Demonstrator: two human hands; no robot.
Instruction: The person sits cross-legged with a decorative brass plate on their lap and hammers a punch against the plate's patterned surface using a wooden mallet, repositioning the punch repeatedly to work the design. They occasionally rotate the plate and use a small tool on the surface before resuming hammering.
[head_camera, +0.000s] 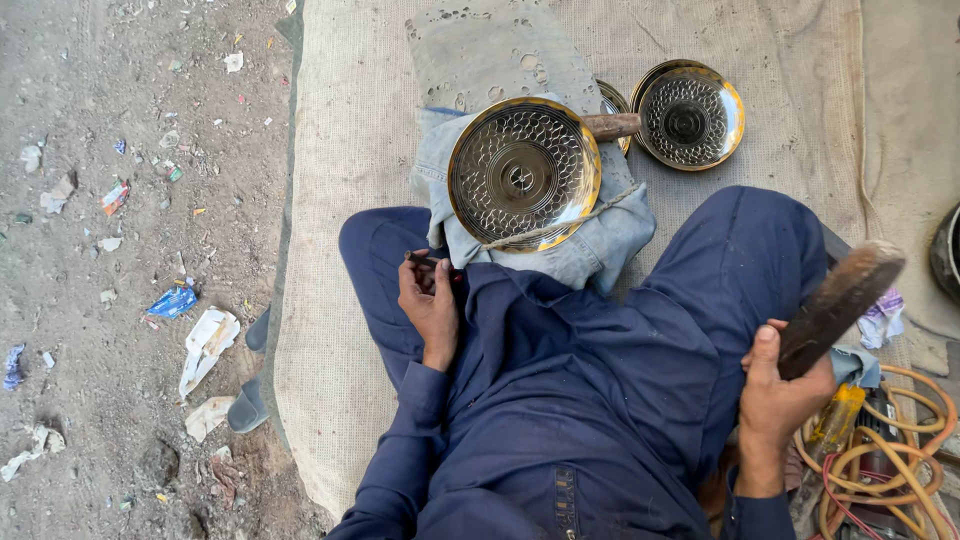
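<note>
I sit cross-legged on a burlap mat (340, 150) in dark blue clothes. A round patterned metal plate (522, 172) with a brass rim lies on a folded denim cloth (600, 235), tied down by a cord. My left hand (430, 300) rests on my left thigh just below the cloth and pinches a small dark tool, a punch or chisel. My right hand (780, 385) is raised at the right and grips a worn wooden mallet (840, 305), its head pointing up and right.
A second patterned plate (690, 115) lies on the mat behind, with another partly hidden under the first and a wooden handle (612, 125) beside it. Coiled orange hoses (900, 460) sit at lower right. Littered dirt ground (130, 250) and dark sandals (250, 400) lie left.
</note>
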